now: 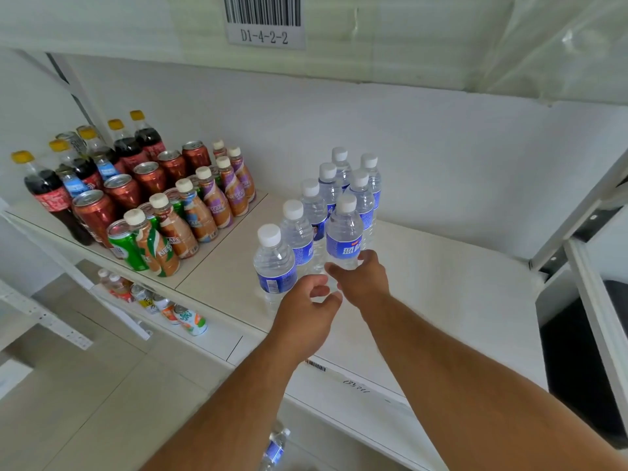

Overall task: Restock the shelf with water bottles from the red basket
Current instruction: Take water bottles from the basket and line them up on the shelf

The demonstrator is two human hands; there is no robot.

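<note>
Two hands at one water bottle on the shelf

Right hand (362,278): fingers curled around lower body of front water bottle (344,232), upright on shelf (441,283). Left hand (311,300): loosely spread, holding nothing, just beside. Probably full, moderately heavy; thin plastic, smooth and yielding. Best held at labelled middle. Behind: two rows of bottles (326,195). Red basket not visible.

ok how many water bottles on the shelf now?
8. Left row holds five, front to back; right row three, its front bottle in the right hand. A ninth bottle shows below the shelf; others may be hidden.
</note>
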